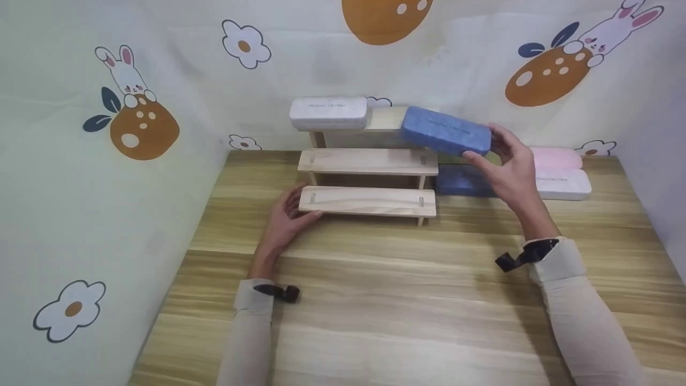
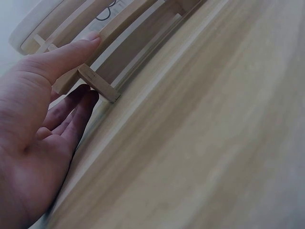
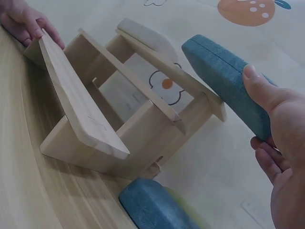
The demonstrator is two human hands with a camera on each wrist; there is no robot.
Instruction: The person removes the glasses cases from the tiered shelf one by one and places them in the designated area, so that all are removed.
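Observation:
A three-tier wooden display stand point(image 1: 370, 201) stands at the back of the table. My left hand point(image 1: 284, 220) grips the left end of its lowest tier, with the thumb along the front edge and the fingers at the end, as the left wrist view also shows. In my right hand point(image 1: 514, 166) is a blue glasses case point(image 1: 447, 131), pinched at its right end between thumb and fingers. The case is tilted, at the right end of the top tier; whether it touches the wood I cannot tell. On that tier's left part sits a white glasses case point(image 1: 328, 112).
Right of the stand, a darker blue case point(image 1: 463, 181), a white case point(image 1: 565, 185) and a pink case point(image 1: 557, 158) lie on the table point(image 1: 375, 300). A green case point(image 1: 453, 159) shows partly behind. A patterned backdrop point(image 1: 300, 48) rises behind and at both sides.

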